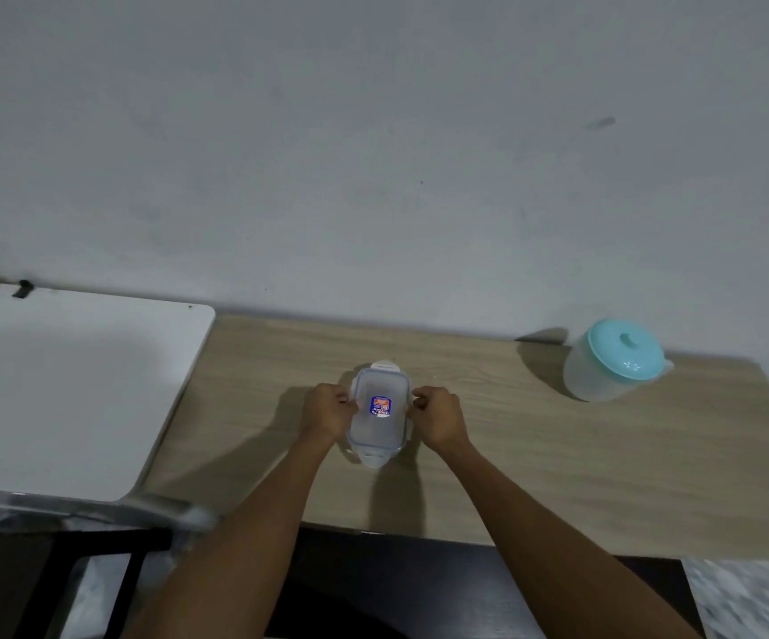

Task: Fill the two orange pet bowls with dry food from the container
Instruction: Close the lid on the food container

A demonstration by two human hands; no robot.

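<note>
Head view, step: You appear to be unclipping the lid of the container; no food has been poured yet.
Head view, technique: Lift both side latches together and keep the box flat on the wooden table, so it neither skids nor tips. The end tabs seem already flipped out, though blur makes that uncertain.
Left hand: Your left hand has its fingers curled against the container's left long edge, pinching at the latch there.
Right hand: Your right hand mirrors it on the right long edge, fingers curled onto that side.
Container: It sits between your hands, touching both, lid on, sticker facing up.
Contents: Cannot tell through the lid.
Bowls: No orange bowls are in view.
Nearby: A jug with a teal lid stands well apart on your right; a white table adjoins on your left.
</note>
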